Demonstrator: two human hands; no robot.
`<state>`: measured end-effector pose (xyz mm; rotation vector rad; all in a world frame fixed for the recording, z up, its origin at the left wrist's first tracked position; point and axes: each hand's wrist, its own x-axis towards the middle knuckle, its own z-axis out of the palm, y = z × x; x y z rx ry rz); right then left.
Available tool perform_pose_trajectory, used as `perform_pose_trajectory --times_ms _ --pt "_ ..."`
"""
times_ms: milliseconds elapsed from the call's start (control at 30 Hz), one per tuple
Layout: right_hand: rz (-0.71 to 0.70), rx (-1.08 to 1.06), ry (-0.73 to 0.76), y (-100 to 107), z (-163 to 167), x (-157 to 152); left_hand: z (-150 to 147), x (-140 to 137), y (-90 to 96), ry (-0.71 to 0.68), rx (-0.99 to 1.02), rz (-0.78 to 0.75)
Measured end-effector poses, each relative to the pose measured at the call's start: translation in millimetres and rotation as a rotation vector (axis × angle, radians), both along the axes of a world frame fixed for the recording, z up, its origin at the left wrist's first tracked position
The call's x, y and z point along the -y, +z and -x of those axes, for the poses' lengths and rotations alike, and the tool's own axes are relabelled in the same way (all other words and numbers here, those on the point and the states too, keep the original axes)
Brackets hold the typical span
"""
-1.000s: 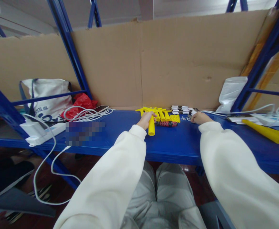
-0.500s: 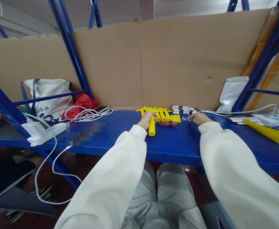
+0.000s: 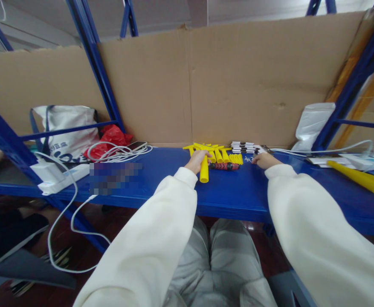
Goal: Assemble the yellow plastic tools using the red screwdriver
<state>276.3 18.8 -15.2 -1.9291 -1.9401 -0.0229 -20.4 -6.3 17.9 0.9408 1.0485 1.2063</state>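
My left hand [image 3: 196,161] is closed around a yellow tube-shaped handle [image 3: 204,173], its open end facing me. Behind it lie several yellow T-shaped pieces [image 3: 218,154]. A red and black screwdriver-like tool [image 3: 225,166] rests in front of them, beside a row of small yellow parts [image 3: 236,159]. My right hand [image 3: 263,160] is low over the table at a scatter of tiny whitish pieces [image 3: 247,159]. Its fingertips are pinched together; whatever is between them is too small to make out.
Stacked black and white packets [image 3: 242,147] stand against the cardboard wall [image 3: 238,85]. To the left are a power strip [image 3: 65,177], coiled white cable [image 3: 116,155], a red bag [image 3: 112,136] and a cloth bag [image 3: 70,123]. A long yellow piece [image 3: 359,177] lies right on the blue table [image 3: 170,187].
My right hand has shifted slightly left and down over the tiny pieces, fingers pinching. My left hand keeps its hold on the yellow handle, and the view has moved slightly.
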Motion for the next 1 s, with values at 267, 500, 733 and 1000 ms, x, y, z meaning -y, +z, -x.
perform_pose_trajectory --times_ms 267,500,733,1000 --pt "0.115 0.05 -0.156 4.6 8.4 7.1 -0.6 -1.5 -1.6 0.0 -0.025 -0.016" --pt "0.064 0.067 -0.221 9.1 7.8 13.7 1.0 -7.3 -6.8 0.011 -0.139 -0.082" --pt "-0.071 -0.022 -0.074 12.7 10.6 12.3 -2.9 -10.1 -12.9 0.046 -0.248 -0.171" --pt "0.173 -0.117 0.342 16.6 52.0 25.4 -6.0 -13.0 -19.5 -0.004 -0.326 -0.212"
